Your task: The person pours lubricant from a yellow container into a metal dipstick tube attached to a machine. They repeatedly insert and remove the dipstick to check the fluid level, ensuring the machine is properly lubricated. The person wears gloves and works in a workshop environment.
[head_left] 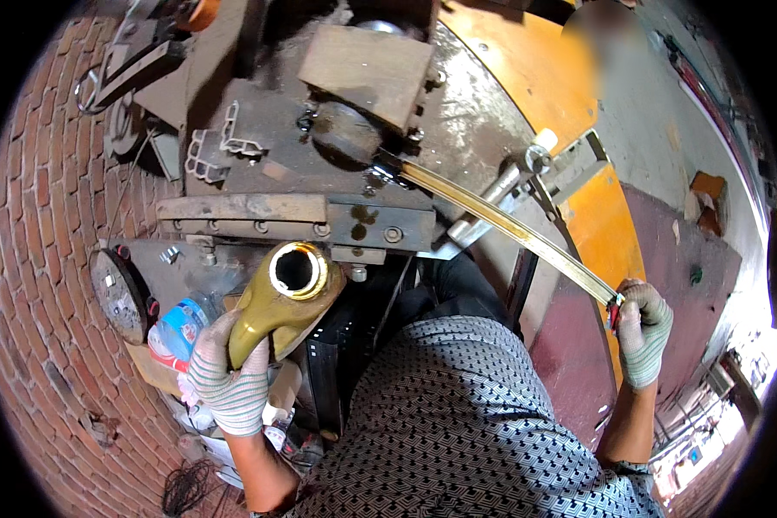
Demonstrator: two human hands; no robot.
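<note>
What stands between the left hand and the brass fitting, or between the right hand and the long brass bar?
Nothing visible does. The gloved left hand already grips the brass fitting from below, and the gloved right hand holds the near end of the long brass bar, which runs up to the machine.

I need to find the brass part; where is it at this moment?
In the head view, the hollow brass part is at lower left, held by the left hand, just below the grey machine and beside a plastic bottle.
</note>
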